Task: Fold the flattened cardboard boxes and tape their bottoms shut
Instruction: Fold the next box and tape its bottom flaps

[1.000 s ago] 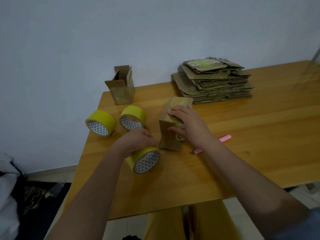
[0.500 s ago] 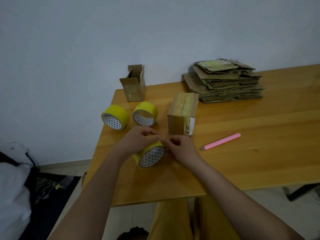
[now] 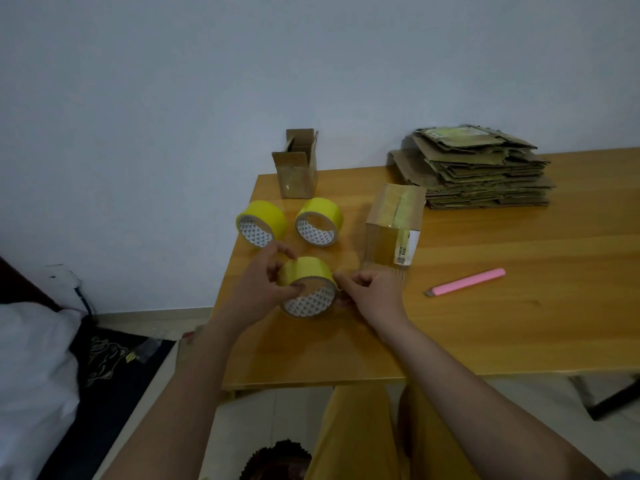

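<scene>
Yellow round tape roll (image 3: 306,284) gripped by left hand (image 3: 263,285) | right hand (image 3: 370,294) pinches its edge | risk: tape end tears or re-sticks.

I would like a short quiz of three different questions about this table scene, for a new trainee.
1. True or false: the left hand holds a yellow tape roll.
2. How many yellow tape rolls are on the wooden table?
3. The pink utility knife lies: A) in the right hand; B) on the table; C) on the stack of flattened cardboard boxes.

Key: 1 true; 2 three; 3 B.
</scene>
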`<action>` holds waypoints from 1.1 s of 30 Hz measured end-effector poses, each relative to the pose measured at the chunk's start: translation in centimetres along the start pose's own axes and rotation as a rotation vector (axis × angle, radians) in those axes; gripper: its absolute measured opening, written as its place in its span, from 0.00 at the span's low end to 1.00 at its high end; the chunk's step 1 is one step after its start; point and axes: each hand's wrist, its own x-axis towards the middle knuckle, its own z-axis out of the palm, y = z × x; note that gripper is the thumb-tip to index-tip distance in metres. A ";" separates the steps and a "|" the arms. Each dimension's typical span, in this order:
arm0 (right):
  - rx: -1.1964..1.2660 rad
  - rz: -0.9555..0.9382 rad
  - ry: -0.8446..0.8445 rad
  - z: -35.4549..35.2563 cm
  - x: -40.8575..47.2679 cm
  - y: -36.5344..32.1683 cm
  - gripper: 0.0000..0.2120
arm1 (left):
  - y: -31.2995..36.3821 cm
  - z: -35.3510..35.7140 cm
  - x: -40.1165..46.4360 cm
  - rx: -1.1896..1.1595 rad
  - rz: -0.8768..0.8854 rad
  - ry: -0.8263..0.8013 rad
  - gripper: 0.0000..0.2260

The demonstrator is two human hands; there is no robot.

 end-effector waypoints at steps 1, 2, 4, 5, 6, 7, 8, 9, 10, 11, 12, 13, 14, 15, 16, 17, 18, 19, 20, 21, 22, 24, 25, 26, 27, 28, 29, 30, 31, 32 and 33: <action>-0.128 -0.031 -0.005 0.4 0.1 0.1 0.18 | -0.2 -0.6 -0.2 -0.002 0.024 0.021 0.18; -0.242 -0.065 -0.008 0.9 0.2 0.2 0.19 | -0.4 -1.0 -0.3 0.014 0.037 0.040 0.16; -0.399 -0.105 -0.023 1.8 0.3 0.3 0.20 | -0.6 -1.7 -0.6 0.080 0.047 0.053 0.15; -0.450 -0.108 -0.029 2.3 0.2 0.2 0.21 | -0.5 -1.9 -0.7 0.111 0.046 0.044 0.14; -0.495 -0.109 -0.029 2.7 0.2 0.3 0.22 | -0.3 -2.1 -0.7 0.139 0.044 0.034 0.15; -0.526 -0.109 -0.021 2.8 0.1 0.2 0.22 | -0.1 -2.3 -0.7 0.180 0.048 0.026 0.15; -0.539 -0.107 -0.005 2.7 0.1 0.2 0.22 | 0.0 -2.5 -0.7 0.236 0.054 0.025 0.15; -0.543 -0.109 0.016 2.4 0.3 0.2 0.21 | 0.2 -2.9 -0.7 0.296 0.057 0.026 0.16; -0.555 -0.117 0.036 2.0 0.3 0.2 0.21 | 0.3 -3.1 -0.6 0.341 0.053 0.023 0.17; -0.593 -0.137 0.045 1.7 0.4 0.2 0.21 | 0.5 -3.2 -0.4 0.366 0.052 0.014 0.17; -0.658 -0.157 0.034 1.5 0.5 0.2 0.21 | 0.8 -3.1 -0.1 0.389 0.053 -0.004 0.17; -0.732 -0.155 0.007 1.4 0.4 0.3 0.20 | 1.1 -2.7 0.2 0.418 0.059 -0.031 0.17; -0.801 -0.138 -0.012 1.4 0.1 0.4 0.19 | 1.5 -2.3 0.5 0.451 0.069 -0.058 0.18; -0.854 -0.122 -0.008 1.3 -0.1 0.3 0.18 | 1.9 -1.9 0.8 0.485 0.077 -0.082 0.18; -0.884 -0.115 0.015 1.1 -0.3 0.1 0.18 | 2.1 -1.5 1.1 0.513 0.073 -0.100 0.20; -0.901 -0.105 0.043 0.8 -0.4 0.0 0.21 | 2.3 -1.3 1.4 0.533 0.060 -0.111 0.21; -0.912 -0.092 0.054 0.5 -0.3 -0.2 0.24 | 2.3 -1.3 1.7 0.544 0.044 -0.123 0.23; -0.923 -0.090 0.058 0.2 -0.3 -0.3 0.24 | 2.3 -1.3 1.9 0.559 0.030 -0.138 0.25; -0.922 -0.118 0.071 0.0 -0.3 -0.4 0.20 | 2.4 -1.3 2.0 0.592 0.017 -0.155 0.28; -0.904 -0.179 0.101 -0.2 -0.3 -0.5 0.15 | 2.6 -1.3 2.1 0.635 0.004 -0.167 0.31; -0.861 -0.270 0.156 -0.4 -0.3 -0.6 0.10 | 2.9 -1.1 2.1 0.671 -0.003 -0.162 0.33; -0.719 -0.475 0.319 -1.7 -0.1 -0.9 0.08 | 3.8 -0.6 2.1 0.638 0.033 -0.081 0.32; -0.622 -0.561 0.424 -2.6 0.2 -1.3 0.07 | 4.4 -0.1 2.2 0.566 0.088 -0.019 0.29; -0.538 -0.632 0.522 -3.7 0.7 -1.7 0.05 | 5.0 0.5 2.4 0.476 0.148 0.036 0.24; -0.477 -0.669 0.595 -4.8 1.3 -1.9 0.03 | 5.8 1.2 2.5 0.393 0.187 0.064 0.18; -0.434 -0.663 0.635 -5.9 2.3 -2.1 0.02 | 6.5 2.1 2.7 0.326 0.193 0.058 0.14; -0.404 -0.621 0.643 -7.1 3.4 -2.1 0.04 | 7.2 3.2 2.9 0.265 0.166 0.025 0.14; -0.390 -0.569 0.619 -8.2 4.6 -2.0 0.08 | 7.8 4.3 3.2 0.192 0.121 -0.022 0.17; -0.391 -0.513 0.576 -9.3 5.8 -1.9 0.12 | 8.2 5.5 3.5 0.118 0.065 -0.063 0.21; -0.392 -0.455 0.514 -10.2 6.9 -1.7 0.16 | 8.6 6.6 3.8 0.059 0.023 -0.077 0.24; -0.381 -0.385 0.446 -11.1 7.8 -1.6 0.19 | 8.9 7.5 4.1 0.029 0.000 -0.068 0.26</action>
